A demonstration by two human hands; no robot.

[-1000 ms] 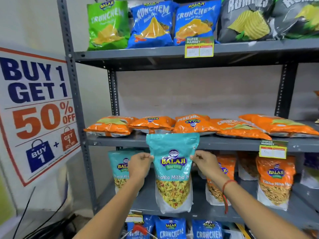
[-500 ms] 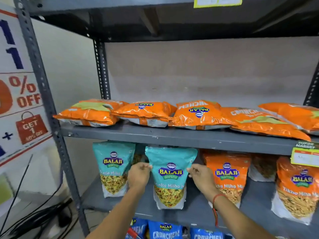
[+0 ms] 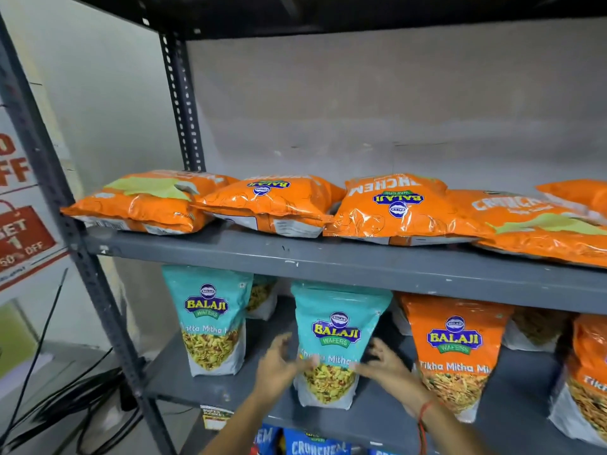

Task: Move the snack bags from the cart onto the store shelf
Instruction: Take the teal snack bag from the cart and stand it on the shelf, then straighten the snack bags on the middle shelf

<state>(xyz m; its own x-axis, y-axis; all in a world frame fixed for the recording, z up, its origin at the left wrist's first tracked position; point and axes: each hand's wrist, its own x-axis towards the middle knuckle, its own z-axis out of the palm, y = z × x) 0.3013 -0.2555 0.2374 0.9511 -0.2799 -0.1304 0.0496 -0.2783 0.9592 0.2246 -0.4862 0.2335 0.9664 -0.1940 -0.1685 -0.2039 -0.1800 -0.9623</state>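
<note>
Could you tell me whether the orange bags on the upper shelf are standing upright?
No, the orange bags lie flat on the upper shelf, while the teal bag below stands upright.

Two bare forearms came up from the bottom edge of the view, with no sleeves on either as far as the frame showed. The left hand [image 3: 277,364] and the right hand [image 3: 384,364] were blurred, their fingers indistinct. A thin red thread bracelet [image 3: 423,411] circled the right wrist, a loose strand trailing down beside the forearm.
</note>
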